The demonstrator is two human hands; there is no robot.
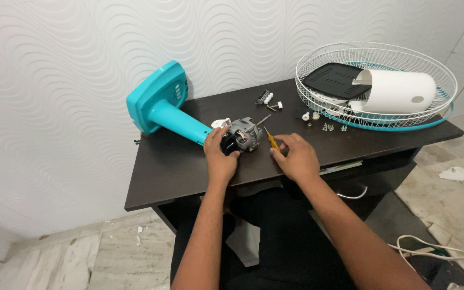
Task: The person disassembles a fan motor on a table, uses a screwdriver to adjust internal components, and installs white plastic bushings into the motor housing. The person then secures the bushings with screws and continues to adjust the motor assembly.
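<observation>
Mid-disassembly, by the look of it, at the grey fan motor point(241, 135), lying near the front middle of the dark table point(162, 172), still joined to the turquoise stand neck point(159, 110); left hand point(220, 157) wrapped around the motor's near end, fingers curled against it, steadying; right hand point(296, 157) just beside, fingertips pinched on a small yellow-handled screwdriver point(270, 138), tip angled toward the motor housing; loose screws point(328, 127) and small white parts point(267, 99) scattered behind; wire guard point(377, 80) holding a white motor cover point(398, 91) at the far right; next move likely calling for a firm hold and the tip seated squarely in a screw head.
</observation>
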